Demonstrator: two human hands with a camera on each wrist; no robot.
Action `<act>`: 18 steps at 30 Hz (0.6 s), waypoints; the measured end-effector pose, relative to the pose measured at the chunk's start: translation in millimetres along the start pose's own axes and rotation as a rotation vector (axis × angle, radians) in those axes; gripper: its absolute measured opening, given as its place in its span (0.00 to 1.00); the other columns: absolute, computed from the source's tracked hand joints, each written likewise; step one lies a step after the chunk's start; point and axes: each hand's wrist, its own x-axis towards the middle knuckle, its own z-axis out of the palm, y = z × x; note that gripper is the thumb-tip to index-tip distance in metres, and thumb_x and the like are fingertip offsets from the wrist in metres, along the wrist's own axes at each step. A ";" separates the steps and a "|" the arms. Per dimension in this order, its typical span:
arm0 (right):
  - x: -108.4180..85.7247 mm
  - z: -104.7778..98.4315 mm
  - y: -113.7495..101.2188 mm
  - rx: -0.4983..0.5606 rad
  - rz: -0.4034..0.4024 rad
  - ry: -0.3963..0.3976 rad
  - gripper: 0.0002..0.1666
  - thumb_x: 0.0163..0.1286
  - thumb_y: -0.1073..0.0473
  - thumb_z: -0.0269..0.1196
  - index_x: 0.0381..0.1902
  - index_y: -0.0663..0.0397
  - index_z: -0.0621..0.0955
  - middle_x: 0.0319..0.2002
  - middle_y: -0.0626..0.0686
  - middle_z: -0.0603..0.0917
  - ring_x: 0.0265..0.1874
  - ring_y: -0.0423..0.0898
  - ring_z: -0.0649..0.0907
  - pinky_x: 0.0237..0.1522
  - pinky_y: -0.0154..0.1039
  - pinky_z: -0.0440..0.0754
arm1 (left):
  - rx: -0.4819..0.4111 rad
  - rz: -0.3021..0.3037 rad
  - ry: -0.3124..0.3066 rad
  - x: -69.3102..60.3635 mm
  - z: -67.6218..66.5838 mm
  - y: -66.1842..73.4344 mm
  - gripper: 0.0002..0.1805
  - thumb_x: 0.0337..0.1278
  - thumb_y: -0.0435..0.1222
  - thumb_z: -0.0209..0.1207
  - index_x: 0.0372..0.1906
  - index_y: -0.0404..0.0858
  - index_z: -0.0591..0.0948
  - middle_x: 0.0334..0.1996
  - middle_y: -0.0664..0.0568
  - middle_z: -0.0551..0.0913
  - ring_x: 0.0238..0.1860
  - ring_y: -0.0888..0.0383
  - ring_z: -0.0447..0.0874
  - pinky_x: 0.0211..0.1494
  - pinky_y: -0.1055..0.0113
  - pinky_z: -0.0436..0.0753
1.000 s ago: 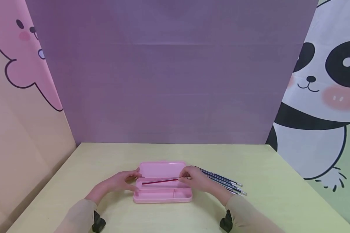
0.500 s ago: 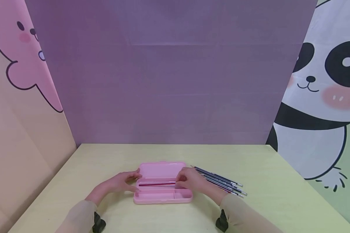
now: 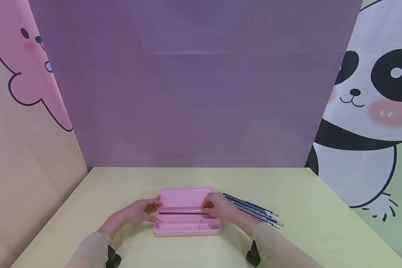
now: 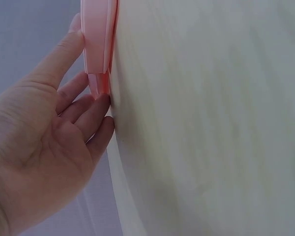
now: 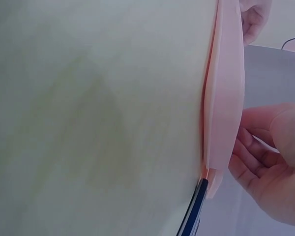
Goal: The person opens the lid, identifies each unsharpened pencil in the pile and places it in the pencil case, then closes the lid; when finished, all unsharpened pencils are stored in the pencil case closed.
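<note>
An open pink pencil case (image 3: 176,227) lies on the table with its lid (image 3: 185,196) folded back to the far side. In its far compartment lies a dark red pencil (image 3: 181,213), nearly level with the case. My right hand (image 3: 219,206) pinches the pencil's right end, though the fingertips are partly hidden. At the left end of the case, my left hand (image 3: 137,211) holds it between thumb and fingers. The left wrist view shows that thumb against the case's side (image 4: 97,37), the fingers curled by the lid. Bare plastic shows in the near compartments.
To the right of the case lie several dark pencils (image 3: 254,210) in a loose bundle, partly behind my right forearm. The pale wooden table (image 3: 137,182) ends at a purple backdrop (image 3: 194,93). Cartoon-printed panels stand on both sides.
The red pencil has gone from slanting above the far compartment to lying down inside it. My right hand has moved slightly left and lower with it. The left hand stays at the case.
</note>
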 end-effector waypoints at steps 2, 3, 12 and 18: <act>-0.9 -1.5 0.1 0.006 0.014 -0.002 0.02 0.59 0.66 0.66 0.32 0.58 0.84 0.27 0.47 0.81 0.27 0.38 0.76 0.29 0.27 0.78 | 0.004 -0.002 0.001 0.5 1.0 -1.2 0.39 0.44 0.47 0.69 0.63 0.36 0.71 0.72 0.39 0.54 0.70 0.41 0.58 0.71 0.48 0.60; -1.2 -2.4 0.5 0.010 0.017 0.000 0.02 0.59 0.66 0.66 0.32 0.58 0.84 0.27 0.47 0.81 0.27 0.38 0.76 0.29 0.27 0.78 | 0.006 -0.004 0.002 0.6 1.2 -1.4 0.39 0.45 0.47 0.69 0.63 0.37 0.71 0.72 0.39 0.54 0.70 0.42 0.58 0.71 0.48 0.60; -5.5 -18.3 4.4 0.067 0.038 0.040 0.06 0.60 0.64 0.65 0.37 0.59 0.83 0.29 0.45 0.80 0.28 0.38 0.76 0.31 0.27 0.78 | 0.021 -0.005 0.003 0.5 0.9 -3.3 0.37 0.45 0.47 0.68 0.62 0.38 0.72 0.72 0.39 0.55 0.70 0.42 0.57 0.71 0.48 0.60; -13.5 -34.3 13.2 0.060 0.002 0.081 0.10 0.61 0.60 0.66 0.38 0.60 0.83 0.32 0.47 0.83 0.30 0.39 0.78 0.34 0.29 0.80 | 0.014 -0.006 -0.002 0.4 0.7 -1.1 0.37 0.46 0.47 0.68 0.63 0.38 0.72 0.72 0.39 0.55 0.70 0.42 0.57 0.71 0.48 0.60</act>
